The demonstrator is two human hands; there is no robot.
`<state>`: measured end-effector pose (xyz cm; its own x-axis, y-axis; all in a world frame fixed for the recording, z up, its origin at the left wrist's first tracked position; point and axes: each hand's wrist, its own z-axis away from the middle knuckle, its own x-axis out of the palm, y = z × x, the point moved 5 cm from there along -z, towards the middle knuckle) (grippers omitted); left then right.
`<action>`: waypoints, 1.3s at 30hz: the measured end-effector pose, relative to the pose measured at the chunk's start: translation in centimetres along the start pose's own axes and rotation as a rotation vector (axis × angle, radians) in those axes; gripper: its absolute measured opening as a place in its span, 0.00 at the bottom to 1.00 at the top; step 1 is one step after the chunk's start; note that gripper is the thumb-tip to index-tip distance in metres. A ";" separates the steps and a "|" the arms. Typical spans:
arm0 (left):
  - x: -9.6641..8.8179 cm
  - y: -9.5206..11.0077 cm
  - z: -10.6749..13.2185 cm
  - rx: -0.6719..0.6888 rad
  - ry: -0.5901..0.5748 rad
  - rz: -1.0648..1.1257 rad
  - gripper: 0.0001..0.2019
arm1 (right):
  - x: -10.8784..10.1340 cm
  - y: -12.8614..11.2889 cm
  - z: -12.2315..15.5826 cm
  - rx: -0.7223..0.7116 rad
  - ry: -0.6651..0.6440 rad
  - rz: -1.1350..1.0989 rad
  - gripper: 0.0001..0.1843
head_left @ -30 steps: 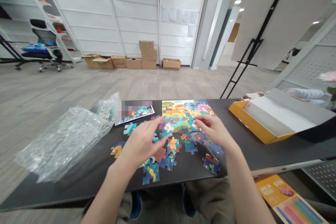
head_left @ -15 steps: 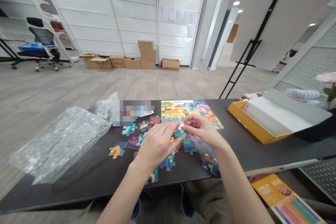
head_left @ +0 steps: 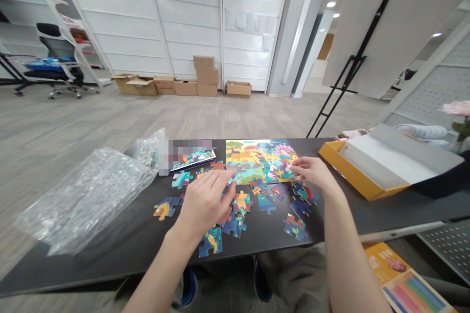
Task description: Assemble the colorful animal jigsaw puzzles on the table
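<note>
A colourful animal puzzle (head_left: 244, 156) lies flat at the far edge of the dark table. My right hand (head_left: 313, 173) is at its lower right part, thumb and fingers pinched on a puzzle piece (head_left: 288, 169) with a white patch, mostly covered by the fingertips. My left hand (head_left: 207, 198) hovers over loose pieces, its thumb and index finger apart and nothing visible between them. Around the hands lie several loose pieces, among them an orange one (head_left: 242, 201), a dark blue one (head_left: 266, 202) and a yellow-and-blue one (head_left: 166, 209).
A crumpled clear plastic bag (head_left: 86, 195) covers the table's left side. Beside it lies a partly blurred picture booklet (head_left: 194, 157). An open yellow box (head_left: 362, 176) stands at the right. Below the table edge, a yellow printed box (head_left: 407, 274) shows at lower right.
My right hand has moved right with the puzzle piece, away from my left hand. My left hand has shifted slightly left and its fingers are free of the piece.
</note>
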<state>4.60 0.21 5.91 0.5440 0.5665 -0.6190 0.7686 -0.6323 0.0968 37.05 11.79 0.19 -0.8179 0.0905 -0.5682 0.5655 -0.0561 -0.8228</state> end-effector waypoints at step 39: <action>0.1 0.6 -0.2 0.051 -0.012 -0.024 0.05 | 0.3 -1.4 0.3 -0.208 0.111 0.396 0.10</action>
<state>5.18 -0.02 6.01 0.5217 0.5756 -0.6297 0.7630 -0.6449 0.0428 35.95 11.65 1.16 -0.5249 0.2093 -0.8251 0.8506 0.0920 -0.5178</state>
